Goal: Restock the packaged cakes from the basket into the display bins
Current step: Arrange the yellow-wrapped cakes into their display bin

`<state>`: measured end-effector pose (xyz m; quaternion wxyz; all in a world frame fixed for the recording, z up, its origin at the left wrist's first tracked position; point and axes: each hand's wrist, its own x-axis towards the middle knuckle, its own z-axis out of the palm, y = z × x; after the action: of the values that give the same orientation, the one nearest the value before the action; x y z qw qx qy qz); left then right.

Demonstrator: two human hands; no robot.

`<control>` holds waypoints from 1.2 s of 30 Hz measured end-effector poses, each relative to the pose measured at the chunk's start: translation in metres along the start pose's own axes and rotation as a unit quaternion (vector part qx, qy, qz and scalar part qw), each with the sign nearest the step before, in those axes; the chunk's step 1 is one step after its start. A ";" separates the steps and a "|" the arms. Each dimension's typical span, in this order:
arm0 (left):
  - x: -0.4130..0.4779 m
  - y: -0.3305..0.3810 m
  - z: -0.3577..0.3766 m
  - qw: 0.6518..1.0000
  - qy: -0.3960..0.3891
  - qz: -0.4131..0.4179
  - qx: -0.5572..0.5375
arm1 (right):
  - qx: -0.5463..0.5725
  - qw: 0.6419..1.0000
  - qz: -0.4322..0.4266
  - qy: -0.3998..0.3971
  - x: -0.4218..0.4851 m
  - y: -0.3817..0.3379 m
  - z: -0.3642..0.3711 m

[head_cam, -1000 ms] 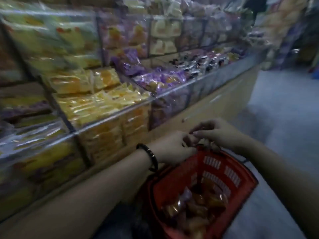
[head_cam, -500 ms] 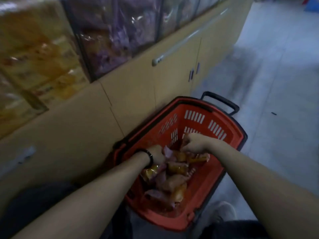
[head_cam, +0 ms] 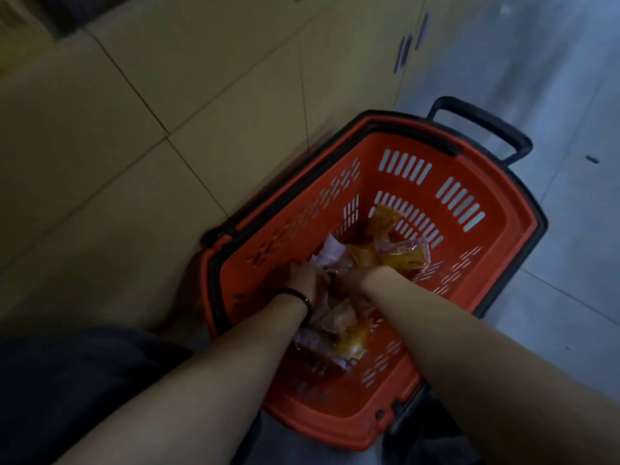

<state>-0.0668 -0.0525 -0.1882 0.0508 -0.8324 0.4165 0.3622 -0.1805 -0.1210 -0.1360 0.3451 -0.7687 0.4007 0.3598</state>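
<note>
Both my hands were down inside the red basket (head_cam: pixel 503 189), which stood on the grey floor (head_cam: pixel 570 263) just beside the beige cabinet (head_cam: pixel 167 112). The packaged cakes (head_cam: pixel 399 260) lay in a loose heap on its bottom, from the near wall to the far wall: small shiny packs, some yellow-orange, some pale purple. My left hand (head_cam: pixel 302 275), a dark bracelet (head_cam: pixel 297 297) at its wrist, and my right hand (head_cam: pixel 350 280) were sunk among them. The fingers were hidden, so I cannot tell if they gripped anything.

Red slotted basket (head_cam: pixel 503 250), upright, w/ loose heap of yellow & purple packaged cakes (head_cam: pixel 399 260) in btm.
</note>
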 end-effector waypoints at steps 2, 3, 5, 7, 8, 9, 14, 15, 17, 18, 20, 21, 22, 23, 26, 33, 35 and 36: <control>0.013 -0.008 0.005 1.000 0.003 -0.022 -0.001 | -0.018 1.000 -0.018 -0.006 0.000 -0.001 0.002; 0.018 -0.011 0.006 1.000 0.005 -0.027 0.006 | -0.044 0.999 -0.028 -0.005 0.003 0.000 0.005; 0.019 -0.014 0.008 1.000 0.010 -0.019 0.019 | -0.062 0.998 -0.017 0.023 0.011 0.002 0.016; 0.013 -0.013 0.008 0.999 0.040 -0.007 0.022 | -0.068 0.995 -0.001 0.069 0.022 0.010 0.029; 0.011 -0.011 0.008 0.998 0.051 -0.013 0.019 | -0.077 0.993 -0.001 0.087 0.025 0.013 0.034; 0.010 -0.008 0.008 0.998 0.058 -0.014 0.023 | -0.086 0.991 0.000 0.099 0.027 0.012 0.036; 0.008 -0.009 0.000 0.998 0.040 -0.002 0.053 | -0.043 0.999 0.007 0.019 0.019 0.004 0.010; 0.007 -0.009 -0.003 0.998 0.033 0.015 0.052 | -0.060 0.998 0.009 -0.010 0.022 0.005 0.008; -0.001 -0.007 -0.015 0.996 -0.009 0.043 0.075 | -0.099 0.994 -0.015 -0.051 0.022 0.008 0.000; -0.006 -0.006 -0.022 0.994 -0.018 0.065 0.086 | -0.085 0.994 -0.017 -0.062 0.019 0.011 -0.005; -0.012 -0.006 -0.034 0.993 -0.038 0.077 0.080 | 0.031 0.996 -0.007 -0.077 0.013 0.018 -0.015; -0.013 -0.007 -0.041 0.993 -0.051 0.079 0.068 | 0.088 0.993 0.004 -0.081 0.007 0.022 -0.020; -0.015 -0.009 -0.049 0.993 -0.072 0.074 0.050 | 0.147 0.987 0.012 -0.070 0.003 0.027 -0.025; -0.018 -0.011 -0.057 0.992 -0.103 0.068 0.017 | 0.211 0.976 0.021 -0.051 -0.002 0.032 -0.029; -0.036 -0.011 -0.081 0.973 -0.192 0.062 -0.115 | 0.297 0.954 0.018 -0.033 -0.022 0.035 -0.045; -0.096 -0.010 -0.131 0.859 -0.298 0.064 -0.410 | 0.347 0.931 -0.085 0.073 -0.101 0.026 -0.087; -0.117 -0.012 -0.146 0.853 -0.296 0.102 -0.418 | 0.330 0.931 -0.105 0.113 -0.122 0.016 -0.096; -0.128 -0.012 -0.153 0.856 -0.283 0.127 -0.413 | 0.318 0.932 -0.116 0.134 -0.132 0.011 -0.099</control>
<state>-0.0220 -0.0194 0.0040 -0.2281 -0.5782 0.2982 0.7244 -0.2179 -0.1582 0.0211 0.5536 -0.7012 0.4447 0.0648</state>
